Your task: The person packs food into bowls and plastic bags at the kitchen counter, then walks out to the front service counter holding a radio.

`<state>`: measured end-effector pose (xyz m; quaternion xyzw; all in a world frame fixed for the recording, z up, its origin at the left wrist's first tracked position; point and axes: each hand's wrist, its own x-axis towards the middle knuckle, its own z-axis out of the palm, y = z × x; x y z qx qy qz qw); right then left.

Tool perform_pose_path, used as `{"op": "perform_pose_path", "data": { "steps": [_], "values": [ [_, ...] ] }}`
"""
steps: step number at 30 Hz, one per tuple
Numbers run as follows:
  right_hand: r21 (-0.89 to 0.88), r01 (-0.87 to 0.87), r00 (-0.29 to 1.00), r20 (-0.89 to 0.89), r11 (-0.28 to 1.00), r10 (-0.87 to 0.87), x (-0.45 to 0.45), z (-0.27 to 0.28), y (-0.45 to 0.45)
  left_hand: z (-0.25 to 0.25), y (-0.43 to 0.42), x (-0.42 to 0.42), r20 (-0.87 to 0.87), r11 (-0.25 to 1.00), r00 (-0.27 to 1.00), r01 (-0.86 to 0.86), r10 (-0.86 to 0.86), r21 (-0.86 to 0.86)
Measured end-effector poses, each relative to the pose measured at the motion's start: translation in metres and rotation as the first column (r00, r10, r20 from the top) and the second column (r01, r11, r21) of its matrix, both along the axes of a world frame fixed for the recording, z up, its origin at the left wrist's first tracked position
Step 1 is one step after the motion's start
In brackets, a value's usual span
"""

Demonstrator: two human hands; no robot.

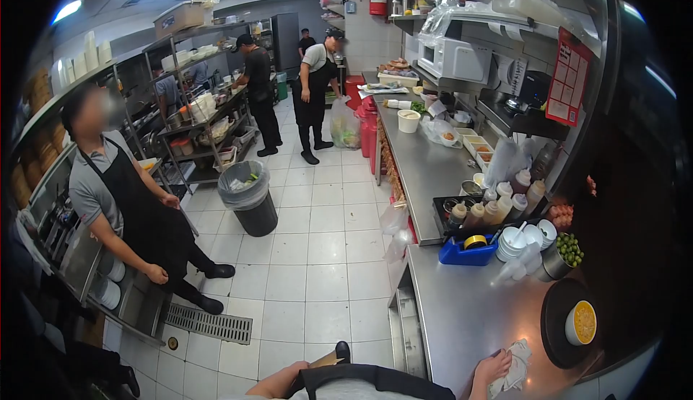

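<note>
My right hand (494, 366) is closed on a crumpled white cloth (514, 366) against the steel counter (455, 313), at the lower right. Just right of the cloth lies a round black tray (552, 328), with a white bowl of yellow food (582, 323) on it. My left hand (294, 371) is at the bottom, by the waist of my dark apron (368, 380). Its fingers are hidden, so its grip is unclear. A brown flat piece (325, 359) shows beside it; I cannot tell whether the hand holds it.
Sauce bottles (503, 207), a blue tape dispenser (468, 251), stacked white dishes (514, 238) and a container of green limes (569, 251) line the counter. A co-worker (126, 191) stands at left, near a lined bin (245, 198). Other people stand farther back. A drain grate (209, 323) crosses the tiles.
</note>
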<state>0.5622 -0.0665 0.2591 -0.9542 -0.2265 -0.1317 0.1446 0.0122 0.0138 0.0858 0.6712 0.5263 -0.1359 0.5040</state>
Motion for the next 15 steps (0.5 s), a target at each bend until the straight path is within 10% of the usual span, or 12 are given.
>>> {"op": "perform_pose_path", "data": {
  "steps": [15],
  "values": [
    [-0.031,-0.002,1.000,0.012,1.000,0.002,0.003,0.000,-0.006,0.008,0.000,0.007,-0.024,1.000,1.000,-0.021,0.020,-0.013]
  ]
}}
